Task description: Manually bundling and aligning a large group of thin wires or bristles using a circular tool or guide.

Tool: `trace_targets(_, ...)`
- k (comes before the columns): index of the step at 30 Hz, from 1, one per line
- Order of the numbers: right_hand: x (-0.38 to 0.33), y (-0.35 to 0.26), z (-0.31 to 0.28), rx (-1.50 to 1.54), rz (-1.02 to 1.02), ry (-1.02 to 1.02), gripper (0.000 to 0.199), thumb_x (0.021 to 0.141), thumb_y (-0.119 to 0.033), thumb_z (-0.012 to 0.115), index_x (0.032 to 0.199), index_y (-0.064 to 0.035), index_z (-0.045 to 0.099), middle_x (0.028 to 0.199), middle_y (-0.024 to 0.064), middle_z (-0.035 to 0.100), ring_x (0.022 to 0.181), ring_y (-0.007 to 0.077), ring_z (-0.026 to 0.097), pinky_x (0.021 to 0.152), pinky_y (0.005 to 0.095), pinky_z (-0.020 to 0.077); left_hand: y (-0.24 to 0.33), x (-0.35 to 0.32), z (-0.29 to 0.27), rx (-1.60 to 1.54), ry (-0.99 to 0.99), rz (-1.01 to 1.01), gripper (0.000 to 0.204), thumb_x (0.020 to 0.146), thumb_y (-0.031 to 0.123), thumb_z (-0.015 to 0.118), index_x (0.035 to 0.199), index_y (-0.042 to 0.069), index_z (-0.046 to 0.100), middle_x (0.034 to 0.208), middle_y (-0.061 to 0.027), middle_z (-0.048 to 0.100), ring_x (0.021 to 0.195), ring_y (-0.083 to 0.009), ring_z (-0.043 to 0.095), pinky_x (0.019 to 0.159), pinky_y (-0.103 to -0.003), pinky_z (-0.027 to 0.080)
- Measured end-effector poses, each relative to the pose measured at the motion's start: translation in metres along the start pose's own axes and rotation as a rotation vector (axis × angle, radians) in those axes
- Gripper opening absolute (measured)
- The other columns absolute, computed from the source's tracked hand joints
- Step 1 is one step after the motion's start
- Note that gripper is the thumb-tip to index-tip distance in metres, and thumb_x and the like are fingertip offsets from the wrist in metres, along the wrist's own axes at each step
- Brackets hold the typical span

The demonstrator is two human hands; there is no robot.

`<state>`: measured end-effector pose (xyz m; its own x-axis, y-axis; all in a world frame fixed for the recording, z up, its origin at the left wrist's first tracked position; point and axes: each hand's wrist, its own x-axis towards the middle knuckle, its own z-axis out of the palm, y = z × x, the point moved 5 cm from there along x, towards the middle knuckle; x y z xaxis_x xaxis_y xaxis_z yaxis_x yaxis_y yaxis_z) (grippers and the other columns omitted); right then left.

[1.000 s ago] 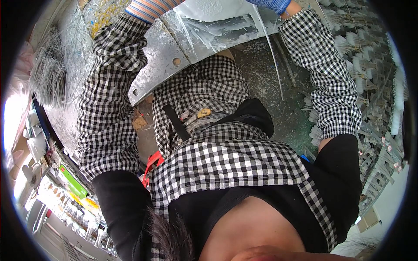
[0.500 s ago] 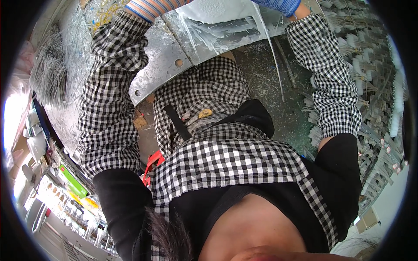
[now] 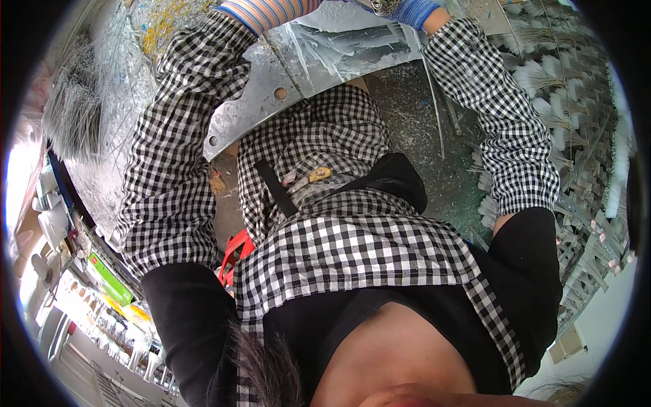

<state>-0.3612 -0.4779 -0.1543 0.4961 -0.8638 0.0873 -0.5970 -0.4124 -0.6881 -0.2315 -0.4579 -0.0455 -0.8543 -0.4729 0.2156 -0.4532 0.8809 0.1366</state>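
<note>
**Two gloved hands, left hand point(image 3: 274, 13) in stripes and right hand point(image 3: 409, 12) in blue, at a metal plate point(image 3: 247, 102)**

From where I stand, the fingers are largely out of view; I cannot tell whether either hand is grasping or released. Whitish, translucent material point(image 3: 352, 49) lies along the plate's near edge, just nearer than the hands. A small metallic-looking piece point(image 3: 384, 5) shows against the right hand. Grey bristles point(image 3: 73, 112) fan out at left; pale bristle tufts point(image 3: 550, 78) crowd the right.

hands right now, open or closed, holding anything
Left hand: cannot be told, cut off by the picture's top edge.
Right hand: cannot be told either, mostly cut off there too.
</note>
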Motion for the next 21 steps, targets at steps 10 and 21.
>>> trace_targets(10, -0.008, 0.016, 0.009, -0.122, 0.020, -0.006, 0.020, 0.087, -0.018, 0.066, 0.104, -0.0069, 0.065, 0.096, 0.0093, 0.070, 0.086, 0.0230, 0.067, 0.078, 0.0342, 0.0522, 0.002, -0.001, 0.012, -0.024, 0.035, 0.039, 0.033, 0.072, 0.005, 0.068, 0.104, 0.012, 0.063, 0.091, -0.0111, 0.064, 0.092, -0.0342, 0.061, 0.081, -0.042, 0.050)
trace_targets(21, 0.002, 0.001, 0.007, -0.283, 0.088, -0.071, 0.019, 0.091, -0.018, 0.061, 0.106, -0.0080, 0.066, 0.100, 0.0093, 0.070, 0.090, 0.0239, 0.067, 0.080, 0.0345, 0.0519, -0.004, -0.002, 0.006, -0.008, 0.017, 0.004, 0.031, 0.073, 0.006, 0.068, 0.102, 0.012, 0.063, 0.088, -0.0122, 0.064, 0.090, -0.0345, 0.062, 0.080, -0.042, 0.051)
